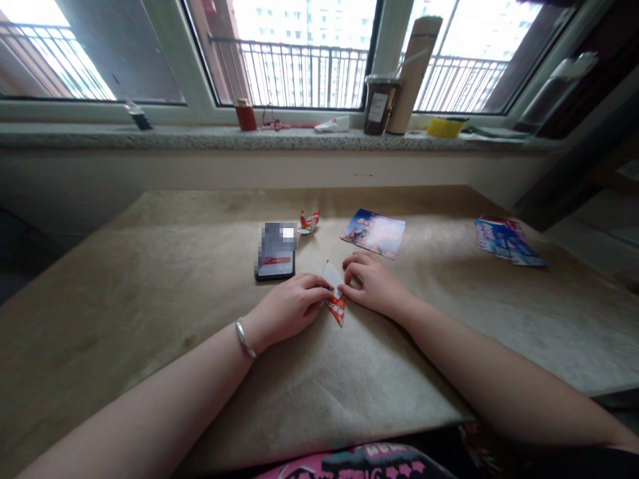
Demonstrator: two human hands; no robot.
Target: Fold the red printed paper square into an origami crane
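A partly folded piece of paper [337, 311], orange-red with white print on one side and plain white on the other, lies on the table between my hands. My left hand [294, 303], with a silver bangle at the wrist, presses its closed fingers on the paper's left edge. On the opposite edge, the thumb and curled fingers of my right hand [370, 283] pinch the paper. Its pointed white tip faces away from me and an orange tip points toward me. Parts of the folds are hidden under my fingertips.
A phone [276, 256] lies just beyond my left hand, beside a small folded orange paper figure [310, 221]. Past my right hand is a blue-pink printed sheet [377, 233]. More printed sheets [509, 241] lie far right. The windowsill [200, 138] holds a jar, a cardboard tube and small items.
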